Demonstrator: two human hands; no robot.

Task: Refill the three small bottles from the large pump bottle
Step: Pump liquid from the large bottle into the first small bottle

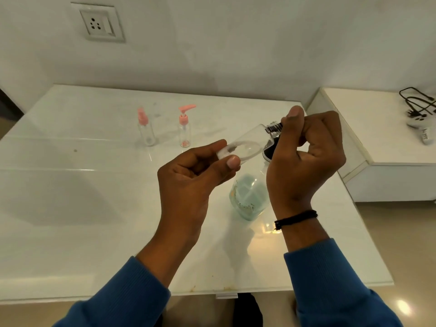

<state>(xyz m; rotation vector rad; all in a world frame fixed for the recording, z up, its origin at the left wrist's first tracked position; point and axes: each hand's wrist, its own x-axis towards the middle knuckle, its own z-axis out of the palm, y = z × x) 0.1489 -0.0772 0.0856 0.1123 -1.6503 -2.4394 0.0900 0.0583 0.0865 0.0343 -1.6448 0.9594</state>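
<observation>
My left hand [188,175] pinches the base of a small clear bottle [247,145], which lies tilted in the air with its neck up and to the right. My right hand [306,147] is closed at the bottle's threaded neck; any cap is hidden inside the fingers. Below both hands the large pump bottle [249,194], with teal liquid, stands on the white table [94,185], and its black pump head shows just under the small bottle. Two more small clear bottles stand at the back: one with a pink spray top [146,128], one with a pink pump top [184,128].
A wall with a socket [99,23] rises behind the table. To the right stands a lower white cabinet [377,138] carrying black cables and a white device [422,123]. The table's front edge runs just below my forearms.
</observation>
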